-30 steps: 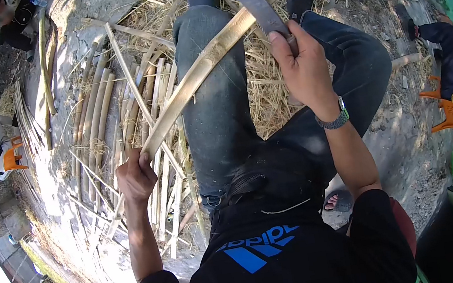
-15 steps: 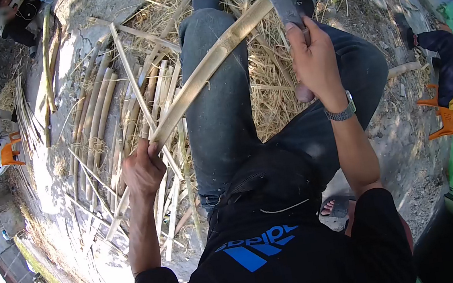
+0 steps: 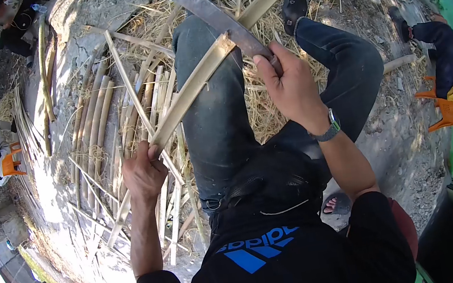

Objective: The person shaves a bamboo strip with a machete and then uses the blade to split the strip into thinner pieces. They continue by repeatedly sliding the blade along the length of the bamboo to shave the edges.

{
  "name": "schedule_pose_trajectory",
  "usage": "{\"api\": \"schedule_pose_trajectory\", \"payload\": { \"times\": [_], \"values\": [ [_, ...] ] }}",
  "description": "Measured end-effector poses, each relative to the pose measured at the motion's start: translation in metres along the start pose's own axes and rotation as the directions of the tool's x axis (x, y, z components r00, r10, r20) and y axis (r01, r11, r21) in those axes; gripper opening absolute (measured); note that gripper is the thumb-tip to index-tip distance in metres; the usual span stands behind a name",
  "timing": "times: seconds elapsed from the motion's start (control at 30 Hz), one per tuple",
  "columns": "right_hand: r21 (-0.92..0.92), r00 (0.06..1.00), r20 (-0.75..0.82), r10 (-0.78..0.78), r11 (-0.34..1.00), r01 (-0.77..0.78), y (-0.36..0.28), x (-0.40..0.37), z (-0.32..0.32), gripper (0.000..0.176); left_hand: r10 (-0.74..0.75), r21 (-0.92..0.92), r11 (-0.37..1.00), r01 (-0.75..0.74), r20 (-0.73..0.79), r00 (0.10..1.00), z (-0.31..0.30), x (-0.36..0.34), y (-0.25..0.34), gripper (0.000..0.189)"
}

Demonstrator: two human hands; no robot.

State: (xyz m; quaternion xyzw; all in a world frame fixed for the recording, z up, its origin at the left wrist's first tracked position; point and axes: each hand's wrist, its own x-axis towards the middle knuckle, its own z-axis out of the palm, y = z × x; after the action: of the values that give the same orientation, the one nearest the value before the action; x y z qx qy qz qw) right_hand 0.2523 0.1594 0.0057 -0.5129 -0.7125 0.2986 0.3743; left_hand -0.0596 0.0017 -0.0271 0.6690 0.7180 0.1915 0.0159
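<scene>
Currently, left hand: thumb and fingers pinch the near end of a split bamboo strip, left of centre in the frame.
Right hand: wrapped round the handle end of a machete, thumb lying near the base of the blade, right of upper centre.
Bamboo strip: slants from the left hand up to upper centre, over the left trouser leg; probably light, stiff lengthwise with a little spring, and rather smooth on its faces.
Strip hold: the near end suits best, well apart from the blade; the split sides may be sharp or splintery.
Machete: long, rigid, likely the heavier piece; the handle is the one sensible hold.
Edges: the blade crosses over the strip's upper part, its far end meeting the top of the frame; I cannot tell how firmly it touches. The left knee is near, beneath.
Room: widest, I judge, above the shavings between the legs and over the ground right of the right trouser leg; bamboo lengths crowd the left of the frame.
</scene>
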Motion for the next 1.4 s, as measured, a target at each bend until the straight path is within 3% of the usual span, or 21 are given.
{"api": "schedule_pose_trajectory", "payload": {
  "times": [0.03, 0.1, 0.13, 0.2, 0.23, 0.33, 0.4, 0.47, 0.57, 0.6, 0.7, 0.73, 0.8, 0.83, 0.93, 1.0, 1.1, 1.13, 1.23, 1.33, 1.4],
  "values": [
    [0.004, 1.0, 0.008, 0.013, 1.0, -0.013, 0.003, 0.012, -0.01, 0.021, -0.01, 0.001, 1.0, 0.01, -0.009, 1.0, 0.0, 0.001, 0.0, 0.022],
    [0.058, 0.967, -0.066, 0.247, 0.968, -0.243, 0.003, 0.037, -0.029, 0.022, -0.011, 0.01, 1.0, 0.011, 0.014, 1.0, -0.005, 0.004, 0.001, 0.018],
    [0.058, 0.969, -0.076, 0.237, 0.971, -0.233, 0.004, 0.031, -0.019, 0.022, 0.001, 0.039, 0.999, -0.001, -0.001, 1.0, -0.005, 0.01, 0.004, 0.017],
    [0.094, 0.997, -0.079, 0.01, 0.996, -0.002, -0.001, 0.002, 0.014, 0.025, -0.033, 0.033, 0.999, 0.033, 0.013, 0.999, -0.006, 0.013, 0.008, 0.02],
    [0.109, 0.995, -0.024, 0.097, 0.99, -0.094, -0.016, -0.01, 0.019, 0.027, -0.071, 0.031, 0.997, 0.07, 0.045, 0.996, -0.005, 0.012, 0.009, 0.023],
    [0.005, 0.996, 0.028, 0.088, 0.996, -0.088, -0.004, 0.01, -0.006, 0.027, -0.033, 0.023, 0.999, 0.032, 0.048, 0.998, -0.007, 0.005, 0.003, 0.02],
    [0.041, 0.988, -0.109, 0.109, 0.994, -0.105, 0.01, 0.034, -0.023, 0.03, 0.02, 0.048, 0.999, -0.02, -0.001, 1.0, -0.006, 0.009, -0.006, 0.016],
    [0.182, 0.968, -0.077, 0.237, 0.958, -0.22, 0.009, 0.027, -0.007, 0.03, 0.012, 0.069, 0.998, -0.011, -0.022, 1.0, -0.007, 0.018, 0.005, 0.019],
    [0.146, 0.999, -0.009, 0.036, 0.989, -0.034, -0.001, -0.008, 0.016, 0.029, 0.079, 0.041, 0.996, -0.077, -0.047, 0.996, 0.0, 0.012, -0.007, 0.021],
    [0.154, 0.999, -0.019, 0.047, 0.987, -0.044, -0.002, -0.004, 0.012, 0.029, 0.044, 0.04, 0.998, -0.045, 0.008, 0.999, -0.004, 0.009, -0.002, 0.022],
    [0.152, 0.953, -0.087, 0.289, 0.95, -0.274, 0.016, 0.032, -0.02, 0.028, 0.005, 0.079, 0.997, -0.006, 0.007, 1.0, -0.008, 0.013, 0.004, 0.022],
    [0.149, 0.954, -0.081, 0.289, 0.95, -0.275, 0.008, 0.021, -0.008, 0.028, -0.028, 0.06, 0.998, 0.026, 0.02, 0.999, -0.008, 0.018, 0.014, 0.021],
    [0.094, 0.993, -0.091, 0.068, 0.994, -0.06, -0.009, -0.006, 0.022, 0.03, -0.033, 0.063, 0.997, 0.034, -0.006, 0.999, -0.004, 0.024, 0.02, 0.022],
    [0.228, 0.988, 0.035, 0.15, 0.962, -0.154, -0.008, -0.009, 0.02, 0.032, -0.038, 0.063, 0.997, 0.038, 0.004, 0.999, -0.001, 0.016, 0.013, 0.022],
    [0.144, 0.981, 0.014, 0.196, 0.97, -0.196, -0.003, 0.014, -0.015, 0.033, -0.038, 0.062, 0.997, 0.036, 0.018, 0.999, -0.009, 0.013, 0.012, 0.023],
    [0.211, 0.951, 0.009, 0.309, 0.929, -0.303, 0.012, 0.018, -0.014, 0.033, -0.013, 0.058, 0.998, 0.013, -0.003, 1.0, -0.009, 0.017, 0.015, 0.024],
    [0.185, 0.997, 0.031, 0.068, 0.98, -0.072, -0.013, -0.019, 0.023, 0.032, -0.005, -0.02, 1.0, 0.005, -0.006, 1.0, 0.001, 0.016, 0.018, 0.024],
    [0.184, 0.982, 0.147, 0.12, 0.972, -0.146, -0.012, -0.022, 0.019, 0.032, -0.016, -0.088, 0.996, 0.016, -0.001, 1.0, -0.002, 0.018, 0.015, 0.023],
    [0.126, 0.988, -0.085, 0.13, 0.985, -0.119, 0.005, 0.008, -0.006, 0.031, 0.011, -0.023, 1.0, -0.01, 0.019, 1.0, -0.007, 0.012, 0.019, 0.029],
    [0.079, 0.975, -0.094, 0.203, 0.978, -0.196, 0.012, 0.017, -0.018, 0.03, -0.043, 0.009, 0.999, 0.042, 0.046, 0.998, -0.009, 0.013, 0.029, 0.026],
    [0.158, 0.998, 0.05, 0.029, 0.987, -0.037, -0.006, -0.03, 0.026, 0.028, -0.05, 0.041, 0.998, 0.049, 0.028, 0.998, -0.003, 0.021, 0.035, 0.024]
  ]
}}
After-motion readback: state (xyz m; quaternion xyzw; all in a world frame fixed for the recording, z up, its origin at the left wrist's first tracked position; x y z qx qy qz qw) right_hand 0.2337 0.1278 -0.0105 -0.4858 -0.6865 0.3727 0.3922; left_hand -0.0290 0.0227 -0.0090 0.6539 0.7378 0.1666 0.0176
